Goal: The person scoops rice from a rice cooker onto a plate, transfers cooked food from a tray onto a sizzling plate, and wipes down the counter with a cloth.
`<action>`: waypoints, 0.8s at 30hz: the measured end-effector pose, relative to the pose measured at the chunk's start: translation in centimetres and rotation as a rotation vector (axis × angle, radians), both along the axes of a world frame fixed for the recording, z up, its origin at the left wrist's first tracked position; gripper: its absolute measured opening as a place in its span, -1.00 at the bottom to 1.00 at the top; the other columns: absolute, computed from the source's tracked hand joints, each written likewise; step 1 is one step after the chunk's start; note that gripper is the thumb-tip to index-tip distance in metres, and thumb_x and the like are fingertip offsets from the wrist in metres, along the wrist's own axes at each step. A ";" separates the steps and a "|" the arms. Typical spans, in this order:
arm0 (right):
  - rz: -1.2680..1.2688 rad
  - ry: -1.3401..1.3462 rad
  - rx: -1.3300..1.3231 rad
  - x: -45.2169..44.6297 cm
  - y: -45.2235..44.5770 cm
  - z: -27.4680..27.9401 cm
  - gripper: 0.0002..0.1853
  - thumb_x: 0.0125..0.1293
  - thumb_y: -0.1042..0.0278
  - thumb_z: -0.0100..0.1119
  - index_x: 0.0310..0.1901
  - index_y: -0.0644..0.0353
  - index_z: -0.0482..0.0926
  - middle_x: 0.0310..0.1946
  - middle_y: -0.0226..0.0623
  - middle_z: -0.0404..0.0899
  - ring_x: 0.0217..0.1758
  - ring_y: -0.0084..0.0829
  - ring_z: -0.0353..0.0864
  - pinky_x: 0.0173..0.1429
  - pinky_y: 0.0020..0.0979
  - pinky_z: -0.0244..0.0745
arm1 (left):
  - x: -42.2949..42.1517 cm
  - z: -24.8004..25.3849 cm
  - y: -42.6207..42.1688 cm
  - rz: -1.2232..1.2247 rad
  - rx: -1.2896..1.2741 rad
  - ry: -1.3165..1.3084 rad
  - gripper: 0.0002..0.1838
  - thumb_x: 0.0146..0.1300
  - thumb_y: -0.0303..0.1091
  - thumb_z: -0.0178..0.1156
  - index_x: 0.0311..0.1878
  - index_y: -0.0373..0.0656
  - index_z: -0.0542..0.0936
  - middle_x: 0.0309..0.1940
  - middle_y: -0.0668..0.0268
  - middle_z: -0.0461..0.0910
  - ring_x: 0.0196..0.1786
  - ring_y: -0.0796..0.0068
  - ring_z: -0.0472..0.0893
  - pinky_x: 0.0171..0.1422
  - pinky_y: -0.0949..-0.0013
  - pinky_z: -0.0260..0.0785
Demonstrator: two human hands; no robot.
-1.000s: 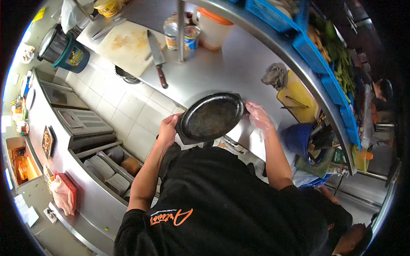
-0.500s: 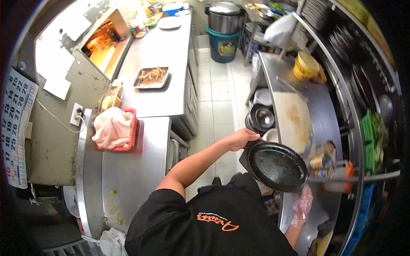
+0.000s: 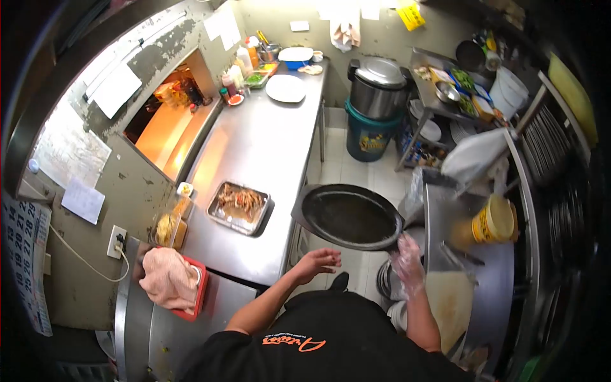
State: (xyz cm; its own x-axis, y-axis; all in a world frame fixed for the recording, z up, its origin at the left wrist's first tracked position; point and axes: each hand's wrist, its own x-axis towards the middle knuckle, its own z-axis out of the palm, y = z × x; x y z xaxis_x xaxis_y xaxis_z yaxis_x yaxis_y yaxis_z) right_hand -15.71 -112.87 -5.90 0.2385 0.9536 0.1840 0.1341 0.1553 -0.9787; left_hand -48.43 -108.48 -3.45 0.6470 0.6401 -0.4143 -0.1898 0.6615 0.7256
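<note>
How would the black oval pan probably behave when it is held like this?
The black oval pan has a thick, metal-looking rim, so probably it is stiff and rather heavy. Held at one end only, it may tip toward its free end.

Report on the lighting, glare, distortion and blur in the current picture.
Head view: glare whitens parts of the steel counter; head view: fisheye distortion bends straight edges and the corners fall black; head view: the yellow tub smears at its left, while the black oval pan in the gloved right hand reads clearer.
</note>
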 end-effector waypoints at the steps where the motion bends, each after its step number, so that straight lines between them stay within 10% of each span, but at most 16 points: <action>1: -0.047 -0.374 0.155 0.7 4.3 -2.1 -0.45 0.34 0.27 0.23 0.32 0.24 0.42 0.20 -0.27 0.52 0.27 -0.32 0.47 0.30 -0.26 0.36 | -0.3 -0.3 2.1 0.006 0.059 0.023 -0.72 0.50 -0.28 0.13 0.17 -0.17 0.56 0.03 0.33 0.62 0.11 0.42 0.62 0.19 0.22 0.47; 2: -0.077 -1.319 0.404 0.8 9.3 -0.8 -0.36 0.19 0.28 0.32 0.31 0.25 0.42 0.26 -0.18 0.48 0.37 -0.16 0.39 0.47 -0.16 0.26 | -0.8 -0.8 4.0 0.020 0.110 0.047 -0.73 0.50 -0.29 0.13 0.15 -0.18 0.56 -0.01 0.34 0.63 0.10 0.42 0.63 0.17 0.24 0.48; 7: 0.068 -1.261 0.540 -6.0 32.3 4.4 -0.38 0.18 0.26 0.36 0.27 0.25 0.44 0.19 -0.08 0.49 0.29 -0.08 0.45 0.38 -0.14 0.37 | -3.1 -2.2 17.4 0.432 0.213 0.278 -0.76 0.47 -0.36 0.09 0.11 -0.15 0.60 -0.08 0.38 0.66 0.02 0.47 0.63 0.10 0.27 0.49; 9: 0.361 -0.048 0.042 -10.3 41.6 3.5 -0.43 0.11 0.34 0.40 0.17 0.32 0.49 0.09 0.00 0.54 0.18 -0.04 0.53 0.25 -0.13 0.48 | -4.2 -3.2 23.8 0.568 0.394 0.454 -0.79 0.43 -0.36 0.13 0.02 -0.20 0.64 -0.09 0.32 0.66 -0.01 0.41 0.63 0.08 0.26 0.48; 11: 0.334 -0.395 0.306 -15.5 46.7 9.4 -0.52 0.07 0.40 0.41 0.04 0.36 0.54 -0.09 0.00 0.60 0.02 -0.02 0.61 0.11 -0.11 0.55 | -6.4 -5.7 31.4 0.747 0.684 0.756 -0.82 0.39 -0.39 0.15 -0.08 -0.25 0.66 -0.11 0.20 0.66 -0.03 0.27 0.63 0.09 0.22 0.46; 12: 0.256 -1.103 0.747 -17.0 49.6 10.1 -0.58 0.06 0.42 0.41 -0.02 0.35 0.55 -0.17 0.00 0.60 -0.05 -0.02 0.63 0.04 -0.11 0.58 | -7.8 -6.9 35.0 0.842 0.821 0.921 -0.83 0.38 -0.41 0.14 -0.12 -0.28 0.66 -0.12 0.13 0.66 -0.05 0.19 0.62 0.10 0.20 0.45; 15: 0.599 -0.566 0.386 -24.6 59.4 8.5 -0.66 0.05 0.52 0.42 -0.13 0.33 0.54 -0.27 -0.04 0.58 -0.13 -0.01 0.60 -0.05 -0.11 0.56 | -11.8 -8.5 44.6 1.162 0.741 1.032 -0.81 0.40 -0.40 0.11 -0.04 -0.23 0.63 -0.15 0.10 0.62 -0.10 0.14 0.60 0.08 0.20 0.44; 18: 0.738 0.537 -0.355 -32.4 65.0 9.7 -0.88 0.41 0.41 0.21 -0.20 0.29 0.56 -0.31 -0.29 0.57 -0.21 -0.33 0.62 -0.11 -0.26 0.59 | -13.3 -8.1 50.0 1.157 0.621 1.097 -0.80 0.41 -0.37 0.11 0.00 -0.21 0.61 -0.15 0.13 0.61 -0.15 0.19 0.58 0.04 0.23 0.44; 24: 0.892 0.401 -0.518 -46.2 77.9 1.8 -0.74 0.53 0.37 0.07 0.10 0.35 0.49 0.03 -0.25 0.61 0.04 -0.44 0.60 0.19 -0.25 0.56 | -13.1 -7.1 51.8 1.210 0.557 1.125 -0.81 0.33 -0.40 0.19 -0.04 -0.21 0.63 -0.26 0.20 0.61 -0.34 0.30 0.55 -0.17 0.29 0.48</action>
